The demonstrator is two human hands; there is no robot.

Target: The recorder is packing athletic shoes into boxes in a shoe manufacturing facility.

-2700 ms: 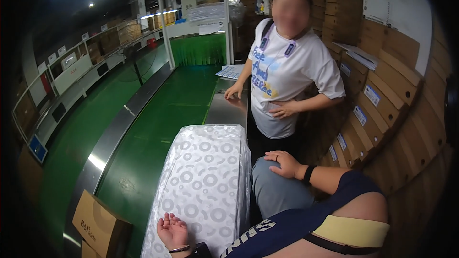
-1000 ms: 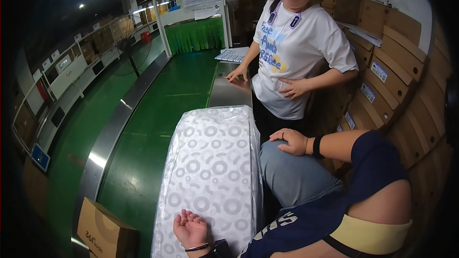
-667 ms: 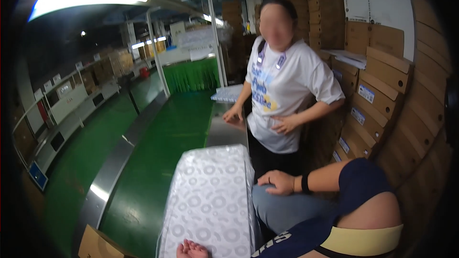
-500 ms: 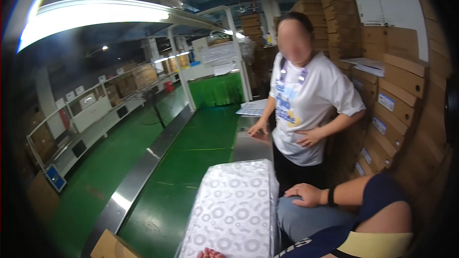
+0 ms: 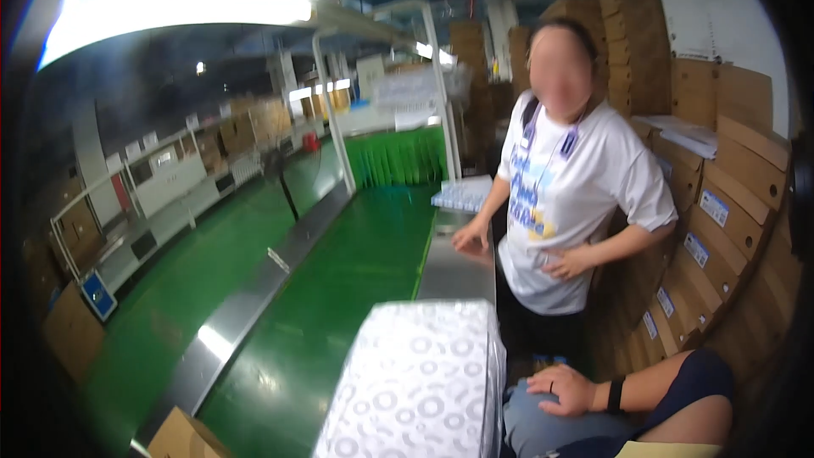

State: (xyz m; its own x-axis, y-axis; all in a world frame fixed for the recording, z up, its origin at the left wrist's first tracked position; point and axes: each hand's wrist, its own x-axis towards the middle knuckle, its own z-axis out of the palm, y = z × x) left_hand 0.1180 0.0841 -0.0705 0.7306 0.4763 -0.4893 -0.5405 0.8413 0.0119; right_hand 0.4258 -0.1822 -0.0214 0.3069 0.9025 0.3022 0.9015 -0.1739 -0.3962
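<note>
My right hand (image 5: 561,388) lies over a grey-blue trouser knee (image 5: 543,424) at the lower right. Its fingers stretch out over the cloth and hold nothing; a dark band circles the wrist. Just left of the knee is a white block-shaped bundle (image 5: 415,390) with grey rings and curved strokes, covered in clear plastic. It lies along the near end of a green work surface (image 5: 331,276). My left hand is out of view. Across from me a person in a white T-shirt (image 5: 577,195) rests one hand (image 5: 472,236) on the metal edge strip (image 5: 458,271), the other against the waist.
Brown boxes (image 5: 721,220) are stacked along the right side. White sheets (image 5: 462,195) lie beside the person's hand. A green fringed curtain (image 5: 397,159) hangs at the far end. A cardboard box (image 5: 186,437) stands at the lower left, and white shelving (image 5: 170,178) runs beyond.
The view has tilted up slightly, so everything sits lower and further right. My left fingers, seen before at the bundle's near end, are out of view. My right hand stays on the knee.
</note>
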